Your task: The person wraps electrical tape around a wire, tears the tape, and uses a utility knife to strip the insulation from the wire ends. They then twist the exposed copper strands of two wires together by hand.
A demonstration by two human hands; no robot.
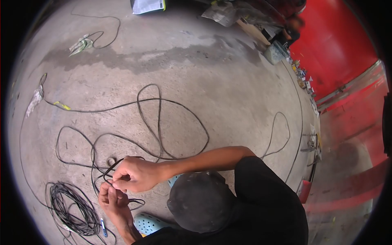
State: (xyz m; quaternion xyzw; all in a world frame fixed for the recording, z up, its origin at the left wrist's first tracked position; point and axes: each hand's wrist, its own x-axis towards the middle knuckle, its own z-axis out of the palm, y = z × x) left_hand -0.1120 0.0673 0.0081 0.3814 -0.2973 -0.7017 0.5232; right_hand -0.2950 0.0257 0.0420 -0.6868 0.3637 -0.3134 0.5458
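Observation:
My right hand (136, 173) reaches in from the right with its fingers pinched on a thin black cable (107, 173). Just below it and touching its fingertips, my left hand (114, 203) has its thumb and fingers closed on the same cable. A small loop of cable sticks out to the right of my left hand. Long loose loops of the cable spread over the concrete floor above the hands. A coiled bundle of black cable (71, 208) lies at the lower left, beside a blue and white pen-like item (103, 228). A small ring (110, 161) lies above the hands.
Light blue clogs (148, 223) are partly visible below the hands, near a dark rounded shape (202, 202). Crumpled cloths (81, 45) lie at the upper left. A grey bin (275, 53), small clutter and a red panel (330, 45) stand at the right.

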